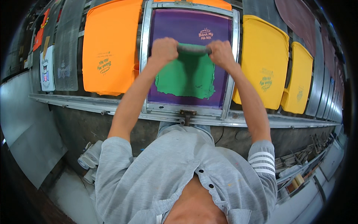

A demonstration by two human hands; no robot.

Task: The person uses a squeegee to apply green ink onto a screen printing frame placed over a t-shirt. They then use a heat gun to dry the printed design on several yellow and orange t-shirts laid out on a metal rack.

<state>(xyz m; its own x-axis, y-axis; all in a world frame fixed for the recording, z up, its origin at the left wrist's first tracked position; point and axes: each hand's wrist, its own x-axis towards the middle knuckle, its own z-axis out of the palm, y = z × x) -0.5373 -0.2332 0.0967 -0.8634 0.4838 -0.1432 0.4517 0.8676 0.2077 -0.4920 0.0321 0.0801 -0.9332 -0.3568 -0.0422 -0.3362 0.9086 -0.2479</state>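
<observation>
A screen-printing frame (144, 48) with metal sides and a purple mesh (164, 26) lies flat in front of me. Green ink (184, 80) covers the middle of the mesh and ends in a ragged edge toward me. My left hand (165, 49) is closed round the left end of a dark squeegee (193, 49), which lies crosswise at the far side of the ink. At its right end my right hand (222, 54) grips it too. The squeegee's blade cannot be made out. A small design shows in the mesh beyond my right hand.
Orange printed fabric (110, 48) lies on a board left of the frame, yellow pieces (264, 61) to the right. A metal rail (261, 120) runs along the bench's near edge, with a clamp (187, 116) at the frame. White containers (90, 156) stand below left.
</observation>
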